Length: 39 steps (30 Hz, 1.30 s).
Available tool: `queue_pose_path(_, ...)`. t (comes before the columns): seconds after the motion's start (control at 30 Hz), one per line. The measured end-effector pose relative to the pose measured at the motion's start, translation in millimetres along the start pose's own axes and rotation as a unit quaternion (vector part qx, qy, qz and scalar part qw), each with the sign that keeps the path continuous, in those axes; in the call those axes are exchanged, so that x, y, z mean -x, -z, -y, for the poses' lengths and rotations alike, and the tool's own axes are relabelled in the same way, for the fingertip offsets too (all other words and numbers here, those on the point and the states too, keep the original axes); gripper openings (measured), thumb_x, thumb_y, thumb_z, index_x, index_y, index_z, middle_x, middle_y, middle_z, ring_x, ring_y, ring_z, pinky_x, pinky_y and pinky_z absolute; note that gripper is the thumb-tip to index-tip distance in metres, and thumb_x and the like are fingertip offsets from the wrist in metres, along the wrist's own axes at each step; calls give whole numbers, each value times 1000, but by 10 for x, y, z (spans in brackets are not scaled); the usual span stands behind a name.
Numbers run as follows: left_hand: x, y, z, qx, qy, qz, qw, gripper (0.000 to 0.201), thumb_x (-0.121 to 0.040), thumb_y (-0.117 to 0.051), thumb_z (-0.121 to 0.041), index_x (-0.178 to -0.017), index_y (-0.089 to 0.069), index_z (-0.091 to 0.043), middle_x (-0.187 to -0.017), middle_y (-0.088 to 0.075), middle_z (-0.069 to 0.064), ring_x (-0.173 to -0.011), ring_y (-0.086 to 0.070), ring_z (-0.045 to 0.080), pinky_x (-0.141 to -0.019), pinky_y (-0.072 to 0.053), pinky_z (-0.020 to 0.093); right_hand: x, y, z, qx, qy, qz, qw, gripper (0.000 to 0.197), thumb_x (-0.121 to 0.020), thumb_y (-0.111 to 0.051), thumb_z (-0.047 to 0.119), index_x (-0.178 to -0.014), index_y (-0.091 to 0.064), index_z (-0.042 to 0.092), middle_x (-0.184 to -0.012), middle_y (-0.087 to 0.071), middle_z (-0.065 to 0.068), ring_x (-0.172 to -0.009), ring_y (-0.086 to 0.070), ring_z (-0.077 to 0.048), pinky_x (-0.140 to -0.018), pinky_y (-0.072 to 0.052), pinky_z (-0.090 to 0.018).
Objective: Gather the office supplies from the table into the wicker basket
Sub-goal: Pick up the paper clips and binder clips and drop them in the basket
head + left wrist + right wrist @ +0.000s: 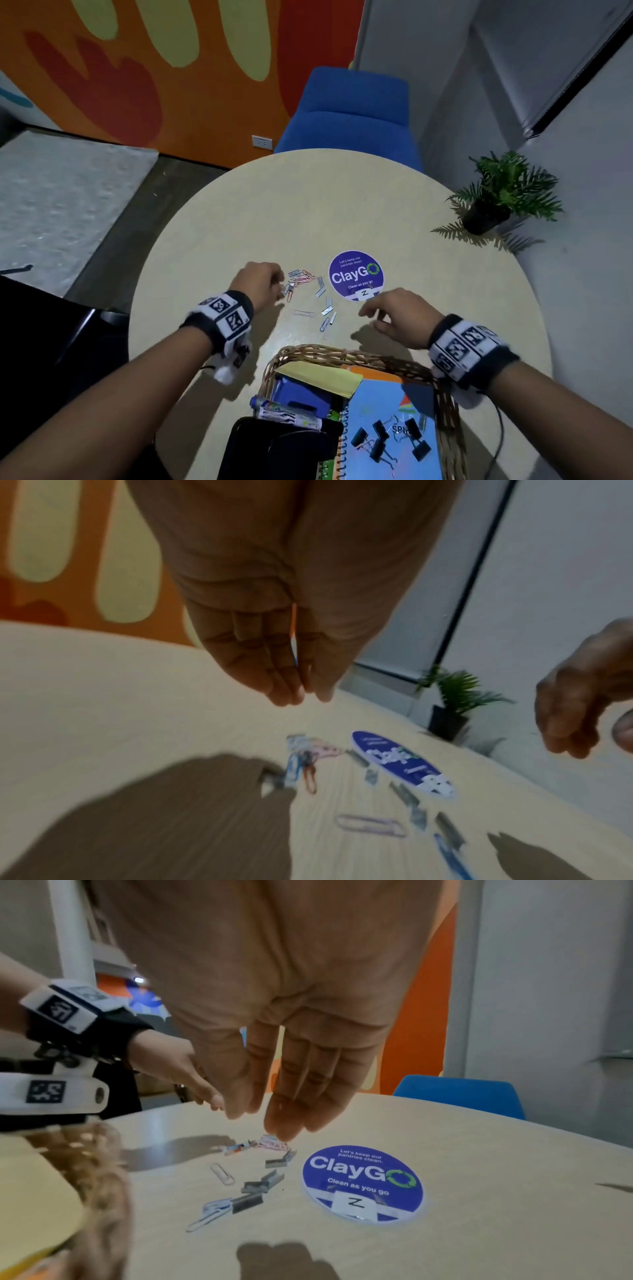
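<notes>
Coloured paper clips (301, 277) (304, 758) (270, 1144) and short grey staple strips (323, 298) (407, 796) (260, 1183) lie scattered on the round table beside a purple sticker. My left hand (279, 284) (310, 696) hovers just left of the clip pile. Its fingers and thumb are drawn close, and I see nothing between them. My right hand (368, 313) (260, 1118) hangs relaxed above the staples and holds nothing. The wicker basket (342, 353) (95, 1164) sits nearest me, holding a blue notebook (387, 411), black binder clips (390, 438), yellow sticky notes and a marker.
The purple ClayGo sticker (356, 274) is flat on the table top. A potted plant (489, 212) stands at the table's right edge by the wall. A blue chair (349, 113) is behind the far edge. A single lilac clip (304, 313) lies apart, closer to the basket.
</notes>
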State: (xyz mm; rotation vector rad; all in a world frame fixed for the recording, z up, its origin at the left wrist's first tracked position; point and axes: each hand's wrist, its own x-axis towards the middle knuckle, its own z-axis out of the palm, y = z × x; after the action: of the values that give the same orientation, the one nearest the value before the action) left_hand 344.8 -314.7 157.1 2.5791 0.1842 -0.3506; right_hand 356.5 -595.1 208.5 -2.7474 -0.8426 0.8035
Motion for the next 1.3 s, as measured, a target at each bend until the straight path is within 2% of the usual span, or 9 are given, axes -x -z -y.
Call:
queue_pose_path(0.13, -264, -273, 125, 13, 29, -2, 999, 11, -84, -60, -15, -92, -68, -19, -97, -72, 3, -91, -66, 25, -77, -51, 31, -523, -97, 146, 22, -6, 17, 1000, 27, -90, -56, 22, -115, -64, 24, -112, -67, 2, -102, -61, -20, -80, -44, -29)
queue_pose_path(0.27, -349, -491, 114, -25, -17, -19, 999, 21, -87, -55, -12, -95, -69, -25, -100, -69, -4, -92, -64, 21, -77, -53, 32, -890, -271, 200, 55, 3, 41, 998, 23, -86, -61, 23, -108, -68, 25, -108, -67, 0, -99, -61, -24, -73, -40, -28)
queue_pose_path(0.43, -364, -621, 149, -41, -54, -51, 996, 20, -91, -52, -15, -101, -68, -23, -102, -63, -3, -91, -60, 20, -74, -52, 33, -1064, -351, 239, 102, 37, 53, 993, 21, -83, -63, 20, -103, -70, 24, -106, -59, 1, -97, -59, -24, -70, -43, -32)
queue_pose_path(0.63, -397, -558, 118, -27, -57, -34, 997, 28, -81, -57, 1, -98, -73, -16, -98, -68, 4, -84, -63, 22, -74, -49, 28, -1136, -356, 325, 127, 64, 66, 988, 17, -86, -59, 14, -99, -69, 16, -104, -58, -6, -91, -59, -28, -73, -51, -36)
queue_pose_path(0.8, -425, -516, 63, -4, -10, -21, 1000, 31, -80, -57, 4, -103, -67, -14, -97, -70, 6, -78, -58, 18, -70, -44, 24, -1084, -352, 344, 136, 50, 57, 988, 22, -90, -57, 16, -108, -64, 8, -110, -56, -10, -93, -60, -31, -81, -54, -44)
queue_pose_path(0.97, -413, -506, 54, 13, 18, -46, 999, 22, -85, -55, -3, -91, -70, -19, -92, -72, 3, -83, -66, 23, -74, -52, 29, -1014, -274, 266, 67, 25, 16, 997, 13, -84, -61, 18, -94, -67, 12, -102, -56, -4, -88, -59, -27, -68, -45, -34)
queue_pose_path(1.03, -400, -492, 43, -4, 19, -47, 999, 21, -85, -55, -6, -87, -70, -21, -92, -72, 2, -84, -65, 24, -73, -52, 30, -977, -206, 211, 40, 13, -5, 999, 8, -81, -63, 20, -86, -65, 14, -96, -57, -2, -83, -58, -25, -67, -45, -33)
queue_pose_path(1.17, -426, -467, 59, 15, 32, -67, 997, 23, -87, -50, -4, -91, -70, -14, -95, -71, 8, -87, -64, 29, -75, -48, 31, -830, -64, 101, -26, -9, -33, 999, 5, -79, -59, 21, -75, -58, 17, -88, -62, -1, -78, -58, -22, -70, -50, -35)
queue_pose_path(1.3, -432, -527, 50, -20, 15, -49, 998, 19, -88, -54, -9, -94, -71, -14, -106, -63, 9, -93, -63, 29, -79, -49, 34, -704, -17, 7, -36, -12, -37, 999, 3, -80, -57, 15, -79, -59, 15, -90, -67, -5, -81, -59, -24, -66, -44, -31)
